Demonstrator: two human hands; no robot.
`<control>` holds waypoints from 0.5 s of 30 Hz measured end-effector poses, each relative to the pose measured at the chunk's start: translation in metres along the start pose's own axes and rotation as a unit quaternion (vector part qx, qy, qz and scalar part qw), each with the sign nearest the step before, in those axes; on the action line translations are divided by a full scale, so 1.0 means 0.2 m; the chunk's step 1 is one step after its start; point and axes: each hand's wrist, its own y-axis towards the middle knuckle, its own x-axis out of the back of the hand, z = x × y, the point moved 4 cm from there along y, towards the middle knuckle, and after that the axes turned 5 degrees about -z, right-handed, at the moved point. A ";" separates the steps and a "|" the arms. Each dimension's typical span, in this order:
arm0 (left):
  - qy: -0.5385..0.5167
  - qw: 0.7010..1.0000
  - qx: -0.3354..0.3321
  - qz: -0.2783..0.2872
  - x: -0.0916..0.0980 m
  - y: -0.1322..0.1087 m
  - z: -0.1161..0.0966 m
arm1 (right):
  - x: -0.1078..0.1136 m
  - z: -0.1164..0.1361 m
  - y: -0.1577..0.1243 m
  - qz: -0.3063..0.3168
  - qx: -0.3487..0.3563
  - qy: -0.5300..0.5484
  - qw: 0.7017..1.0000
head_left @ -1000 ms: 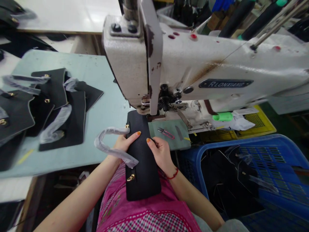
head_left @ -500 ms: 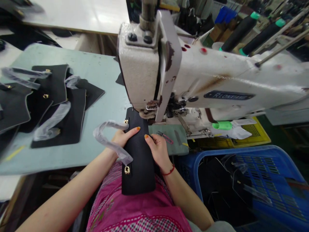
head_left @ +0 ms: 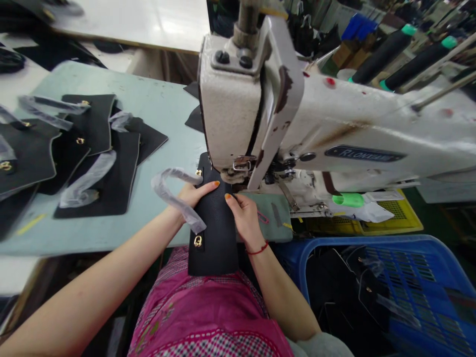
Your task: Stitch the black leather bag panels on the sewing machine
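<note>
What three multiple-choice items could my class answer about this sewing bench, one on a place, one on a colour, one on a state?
1. Where does the blue crate stand?
A. to the right of the person
B. on the green table
C. on top of the sewing machine

2. What colour is the clip on the sewing machine?
A. orange
B. bright green
C. purple

3. How do the hands meet the black bag panel?
A. both lifted clear of it
B. only one touches it
C. both rest on it

Answers:
1 A, it sits low beside the right arm.
2 B, the clip is bright green.
3 C, the left hand and right hand press its edges.
</note>
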 end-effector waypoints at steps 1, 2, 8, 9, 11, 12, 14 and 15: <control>0.005 1.000 -0.001 0.000 0.00 0.01 -0.01 | 0.00 0.00 0.01 -0.003 0.002 -0.003 1.000; 0.010 1.000 -0.001 0.002 0.00 0.02 -0.02 | 0.00 0.00 0.02 -0.004 0.006 -0.006 1.000; 0.020 0.999 -0.049 0.013 0.00 0.09 -0.07 | -0.02 0.02 0.07 -0.010 0.035 0.004 0.999; 0.021 0.998 -0.052 0.021 0.00 0.10 -0.08 | -0.02 0.02 0.08 -0.011 0.036 0.006 0.999; 0.034 0.997 -0.063 0.025 0.00 0.13 -0.08 | -0.03 0.02 0.09 -0.013 0.034 0.006 0.999; 0.043 0.996 -0.071 0.022 0.01 0.15 -0.09 | -0.03 0.02 0.09 -0.014 0.031 0.001 0.999; 0.057 0.994 -0.095 0.015 0.02 0.18 -0.10 | -0.03 0.02 0.10 -0.019 0.028 -0.014 0.999; 0.061 0.992 -0.110 0.015 0.02 0.19 -0.11 | -0.03 0.02 0.10 -0.023 0.028 -0.021 0.999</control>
